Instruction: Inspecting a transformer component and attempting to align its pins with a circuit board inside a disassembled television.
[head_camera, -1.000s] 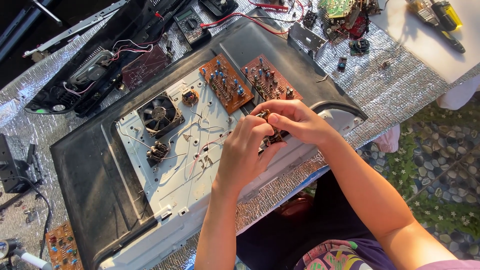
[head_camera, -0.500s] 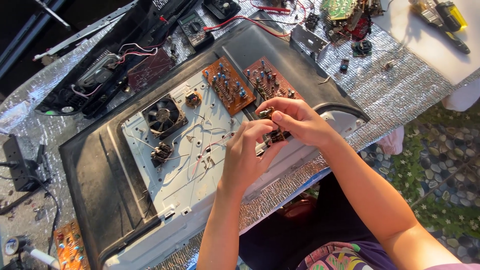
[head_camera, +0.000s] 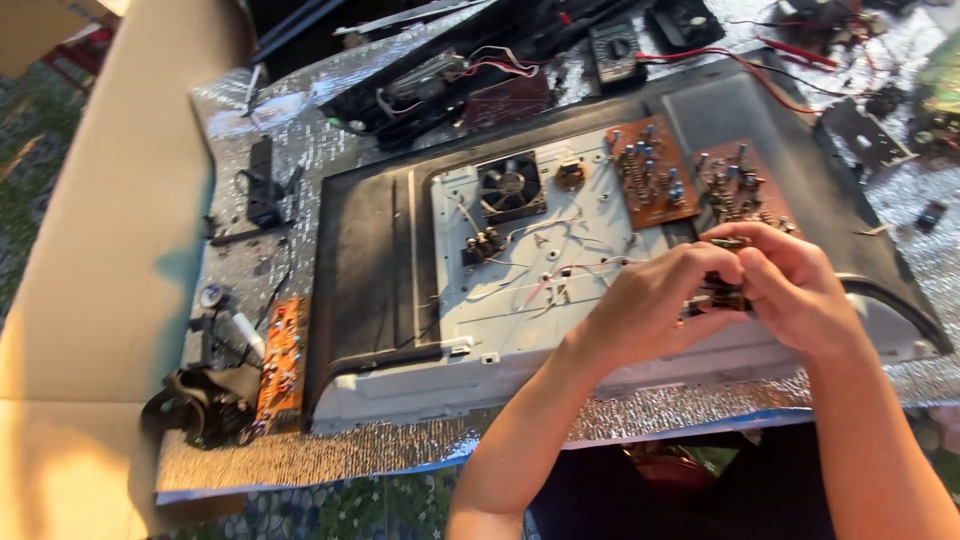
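cardboard sheet (head_camera: 90, 250): large, tan, lies along the left edge of the work surface and folds under its near corner.
foil mat (head_camera: 330, 455): silver, crinkled, covers the surface under everything.
tv back shell (head_camera: 370, 260): black, flat on the foil mat, open side up, with a white metal chassis plate (head_camera: 520, 290) inside it.
cooling fan (head_camera: 510, 187): black, square, mounted at the top of the chassis plate.
2 brown circuit boards (head_camera: 650, 172): side by side at the upper right of the chassis plate, studded with capacitors.
loose wires (head_camera: 560, 272): thin, red and white, trail over the plate between the fan and the hands.
orange circuit board (head_camera: 280, 360): narrow strip on the foil mat, just left of the shell's near corner, beside a black tool (head_camera: 195, 405).
multimeter (head_camera: 615, 47): dark, at the far edge, with a red lead (head_camera: 740, 62) running right.
left hand (head_camera: 655, 300): fingers curled together, pinching the left side of a small dark component (head_camera: 722, 295).
right hand (head_camera: 790, 285): fingers closed on the right side of the same component, thumb and forefinger tips touching it.
small dark component: held between both hands, above the right end of the chassis plate, just below the right brown board; mostly hidden by the fingers, so its kind cannot be told.
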